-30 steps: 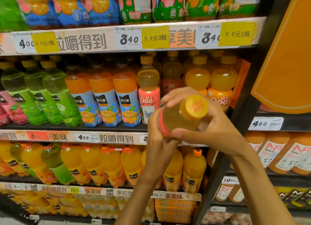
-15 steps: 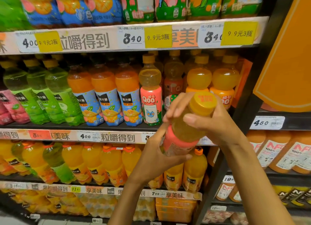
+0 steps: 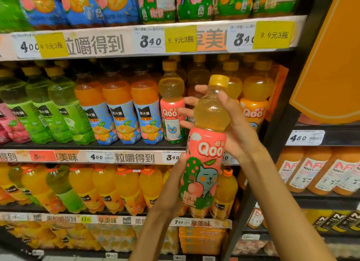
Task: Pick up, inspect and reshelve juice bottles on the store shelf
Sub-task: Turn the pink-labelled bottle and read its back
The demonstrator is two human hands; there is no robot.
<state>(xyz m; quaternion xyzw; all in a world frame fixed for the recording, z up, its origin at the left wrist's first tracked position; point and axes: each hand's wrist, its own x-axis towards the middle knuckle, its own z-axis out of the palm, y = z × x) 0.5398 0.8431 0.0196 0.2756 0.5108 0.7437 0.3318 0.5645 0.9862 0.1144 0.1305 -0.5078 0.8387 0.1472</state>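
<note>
While both hands' fingers (image 3: pixel 190 112) grip it, the Qoo bottle (image 3: pixel 204 153) (peach label) stands upright.

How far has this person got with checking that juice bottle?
Picked up: the pink-labelled Qoo juice bottle with the yellow cap is off the shelf. In hand: left hand grips its base, right hand its shoulder, label facing the camera. Left: returning it beside the matching shelved bottle.

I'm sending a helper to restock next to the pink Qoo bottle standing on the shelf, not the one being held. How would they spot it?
Find the middle shelf under the 3.40 tags. After three orange bottles with blue labels stands the pink Qoo bottle: pale yellow juice, pink label with a blue cat, unlike the orange-labelled Qoo further right.
</note>
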